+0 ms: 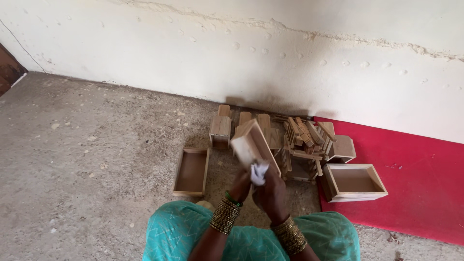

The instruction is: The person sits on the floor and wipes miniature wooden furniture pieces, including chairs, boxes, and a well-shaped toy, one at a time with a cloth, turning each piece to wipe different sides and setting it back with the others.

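I hold a light wooden tray [251, 142] tilted up in front of me. My left hand [240, 186] grips its lower end from beneath. My right hand [271, 193] presses a crumpled white cloth or paper [259, 173] against the tray's near end. Both wrists carry stacks of bangles. My knees in teal fabric fill the bottom of the view.
An open wooden tray [192, 171] lies on the concrete floor to the left. Another tray [355, 182] sits on a red mat [415, 179] to the right. A heap of small wooden boxes and sticks [302, 140] stands by the white wall [290, 53].
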Available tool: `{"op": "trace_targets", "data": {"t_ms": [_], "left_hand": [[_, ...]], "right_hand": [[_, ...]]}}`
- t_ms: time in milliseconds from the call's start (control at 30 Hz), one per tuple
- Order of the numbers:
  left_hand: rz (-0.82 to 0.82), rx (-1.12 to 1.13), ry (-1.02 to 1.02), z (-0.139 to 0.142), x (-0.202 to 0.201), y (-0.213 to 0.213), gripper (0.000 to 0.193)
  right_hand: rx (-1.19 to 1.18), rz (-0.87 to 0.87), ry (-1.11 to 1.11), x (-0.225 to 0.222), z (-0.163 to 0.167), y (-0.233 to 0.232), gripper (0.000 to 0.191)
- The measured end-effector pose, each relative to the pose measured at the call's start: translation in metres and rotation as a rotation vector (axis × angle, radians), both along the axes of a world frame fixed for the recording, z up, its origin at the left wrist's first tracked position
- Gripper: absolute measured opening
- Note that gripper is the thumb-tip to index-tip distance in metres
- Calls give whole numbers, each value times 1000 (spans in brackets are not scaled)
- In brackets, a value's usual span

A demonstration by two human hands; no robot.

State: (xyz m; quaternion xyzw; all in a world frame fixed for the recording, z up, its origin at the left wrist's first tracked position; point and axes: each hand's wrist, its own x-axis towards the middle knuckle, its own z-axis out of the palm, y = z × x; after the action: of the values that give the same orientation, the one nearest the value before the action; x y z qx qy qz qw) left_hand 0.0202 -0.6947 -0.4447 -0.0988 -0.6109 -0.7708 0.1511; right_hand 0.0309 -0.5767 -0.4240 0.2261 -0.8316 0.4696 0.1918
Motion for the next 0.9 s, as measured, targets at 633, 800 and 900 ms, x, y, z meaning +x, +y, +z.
{"op": "trace_targets", "data": {"t_ms": [633,800,900], "left_hand": [[417,463,141,13,-4,-45,35],[460,399,49,7,-2,-40,35],[456,378,54,11,-1,-25,35]], "right_hand": [[640,-25,609,8,9,-25,51],[438,208,66,50,-32,-12,54],[564,61,150,45,-40,-13,51]]}}
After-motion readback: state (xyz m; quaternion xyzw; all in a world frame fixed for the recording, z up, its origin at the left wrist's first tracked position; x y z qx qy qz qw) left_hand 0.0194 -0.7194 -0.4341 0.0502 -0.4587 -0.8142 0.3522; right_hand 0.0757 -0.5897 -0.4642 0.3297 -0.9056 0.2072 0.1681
